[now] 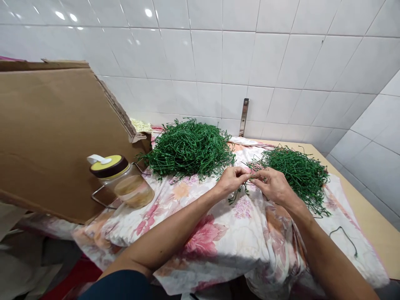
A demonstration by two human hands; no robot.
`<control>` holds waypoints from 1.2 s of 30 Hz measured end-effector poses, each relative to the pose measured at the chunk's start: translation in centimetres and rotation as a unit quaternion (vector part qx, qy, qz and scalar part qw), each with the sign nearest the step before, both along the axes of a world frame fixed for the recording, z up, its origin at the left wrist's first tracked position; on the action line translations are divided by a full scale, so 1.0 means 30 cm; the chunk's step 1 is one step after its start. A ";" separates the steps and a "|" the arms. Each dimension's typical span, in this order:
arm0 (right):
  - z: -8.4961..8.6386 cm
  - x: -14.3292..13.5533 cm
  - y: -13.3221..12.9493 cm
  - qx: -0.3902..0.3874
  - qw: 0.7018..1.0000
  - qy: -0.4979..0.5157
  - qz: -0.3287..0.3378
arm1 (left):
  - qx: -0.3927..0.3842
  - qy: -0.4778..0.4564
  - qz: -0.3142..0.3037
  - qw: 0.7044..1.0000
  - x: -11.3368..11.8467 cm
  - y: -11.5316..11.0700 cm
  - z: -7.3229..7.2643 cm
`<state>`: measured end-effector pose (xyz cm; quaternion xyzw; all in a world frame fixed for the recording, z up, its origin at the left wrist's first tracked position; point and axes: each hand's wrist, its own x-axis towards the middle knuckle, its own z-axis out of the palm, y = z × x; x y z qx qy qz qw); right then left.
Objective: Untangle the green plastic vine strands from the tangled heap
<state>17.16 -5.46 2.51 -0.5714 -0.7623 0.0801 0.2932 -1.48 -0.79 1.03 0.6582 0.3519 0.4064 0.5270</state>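
My left hand (233, 180) and my right hand (271, 183) meet at the middle of the cloth, fingertips pinched close together. Between them they grip thin green stems (240, 193), whose ends dangle below my left fingers; whether these are plastic or wire I cannot tell. Behind my left hand lies a large tangled heap of green stems (190, 148) with small knobs at the tips. A second, smaller heap of green stems (296, 175) spreads just beyond my right hand. One loose green stem (346, 239) rests apart at the right.
A floral cloth (206, 241) covers most of the wooden table (375, 225). On the left, a jar with a yellow lid (121, 181) leans beside a big cardboard box (59, 137). A metal bracket (244, 117) stands against the white tiled wall (237, 54).
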 end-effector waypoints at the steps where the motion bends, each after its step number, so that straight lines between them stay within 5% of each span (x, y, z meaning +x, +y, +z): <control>1: 0.000 -0.001 -0.002 0.003 1.000 -0.018 0.003 | 0.002 0.004 0.003 1.000 0.000 0.005 -0.006; 7: -0.002 -0.010 -0.013 0.057 0.997 -0.049 -0.016 | -0.012 -0.005 0.034 0.999 0.001 0.020 -0.024; 14: 0.033 -0.021 -0.024 0.169 0.982 0.090 -0.004 | -0.026 -0.035 0.017 0.999 0.003 -0.002 -0.001; 20: 0.002 -0.005 0.000 -0.055 0.959 0.277 0.027 | 0.014 -0.047 0.008 0.999 0.008 -0.023 0.006; 23: -0.014 0.001 0.013 -0.142 0.943 0.293 0.068 | 0.050 -0.036 0.012 0.998 0.007 -0.033 0.013; 30: -0.019 0.008 0.015 -0.229 0.912 0.330 0.086 | 0.135 0.017 0.017 0.991 -0.007 -0.044 0.026; 36: -0.021 0.011 0.013 -0.218 0.915 0.332 0.069 | 0.138 0.042 0.033 0.989 -0.011 -0.035 0.023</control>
